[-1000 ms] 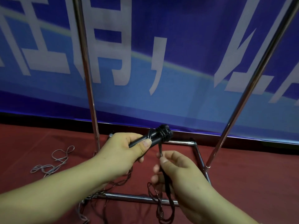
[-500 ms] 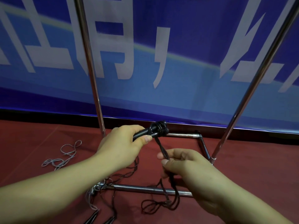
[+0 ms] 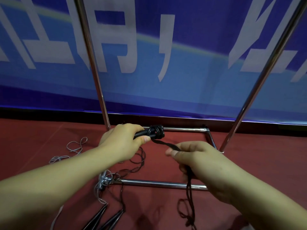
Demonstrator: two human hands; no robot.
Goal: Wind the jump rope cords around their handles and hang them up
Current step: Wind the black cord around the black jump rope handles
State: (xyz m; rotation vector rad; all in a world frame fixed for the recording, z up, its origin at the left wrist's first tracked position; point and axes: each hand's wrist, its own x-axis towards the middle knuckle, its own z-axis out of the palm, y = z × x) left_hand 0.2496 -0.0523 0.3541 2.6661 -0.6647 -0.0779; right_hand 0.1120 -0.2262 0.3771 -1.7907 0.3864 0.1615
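Note:
My left hand [image 3: 123, 141] grips the black jump rope handles [image 3: 142, 133], which point right with several turns of dark cord [image 3: 157, 131] wound round their far end. A doubled strand of that cord [image 3: 163, 143] runs from the wound end down to my right hand [image 3: 197, 161], which pinches it between thumb and fingers. The rest of the strand hangs below my right hand and loops on the floor [image 3: 188, 211]. A chrome rack stands behind, its two poles [image 3: 95, 70] rising out of view.
The rack's base frame [image 3: 157, 184] lies on the red carpet under my hands. Two more black handles [image 3: 106, 218] and a thin grey cord [image 3: 74, 148] lie on the floor at left. A blue banner [image 3: 182, 63] covers the wall behind.
My right hand has moved right and up, drawing the cord strand away from the handles at a flatter angle. My left hand has kept hold of the handles.

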